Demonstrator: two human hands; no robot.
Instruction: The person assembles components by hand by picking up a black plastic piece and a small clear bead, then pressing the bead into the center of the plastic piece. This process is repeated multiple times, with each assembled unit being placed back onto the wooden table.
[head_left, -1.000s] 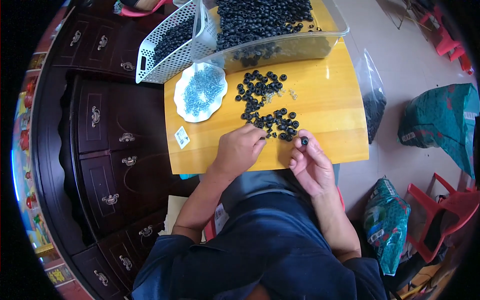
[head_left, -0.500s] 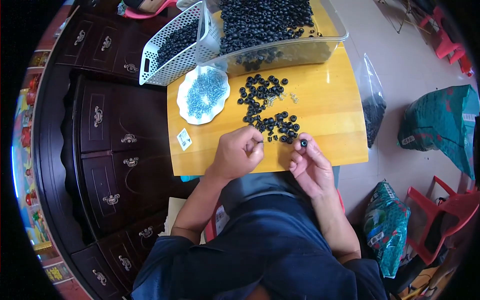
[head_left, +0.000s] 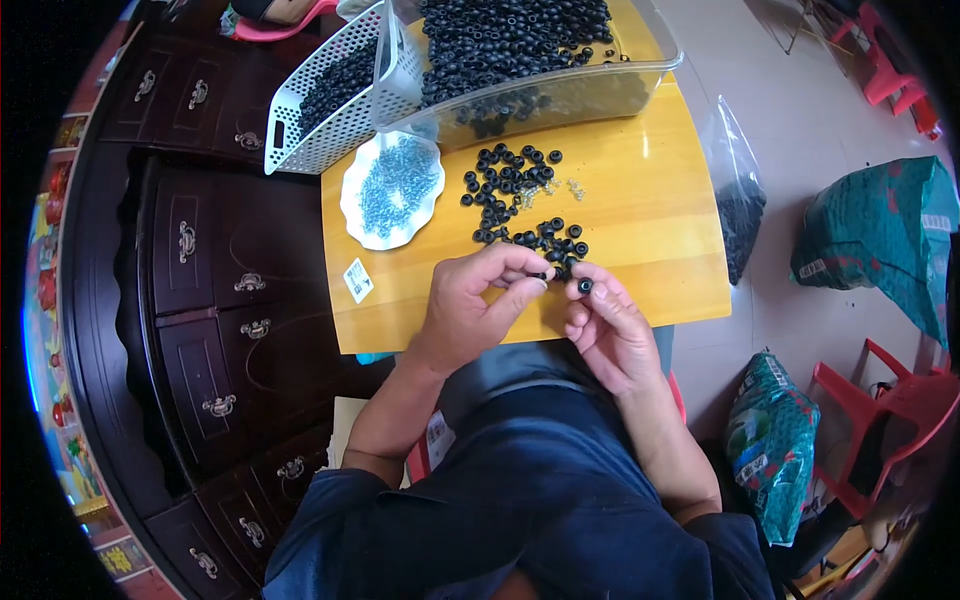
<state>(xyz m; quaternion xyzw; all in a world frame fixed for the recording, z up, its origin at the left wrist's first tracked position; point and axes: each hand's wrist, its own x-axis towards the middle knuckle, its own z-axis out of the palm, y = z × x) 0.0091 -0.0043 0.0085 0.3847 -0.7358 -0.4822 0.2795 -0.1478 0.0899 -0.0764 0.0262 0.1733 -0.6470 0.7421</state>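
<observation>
On the yellow wooden surface (head_left: 655,215), seen from the head, lie loose black parts (head_left: 511,182). The left hand (head_left: 468,308) grips a small dark piece (head_left: 542,276); the right hand (head_left: 620,338) pinches a black ring (head_left: 586,286) just beside it. Steady pinches, leaving the ring's opening uncovered, should serve best.

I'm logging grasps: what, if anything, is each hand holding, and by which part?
Right hand: black round piece, by its outer side. Left hand: small dark piece; gripped part unclear.

a red chair (head_left: 925,397) stands near a green bag (head_left: 772,455), opposite a dark cabinet (head_left: 275,215).
</observation>
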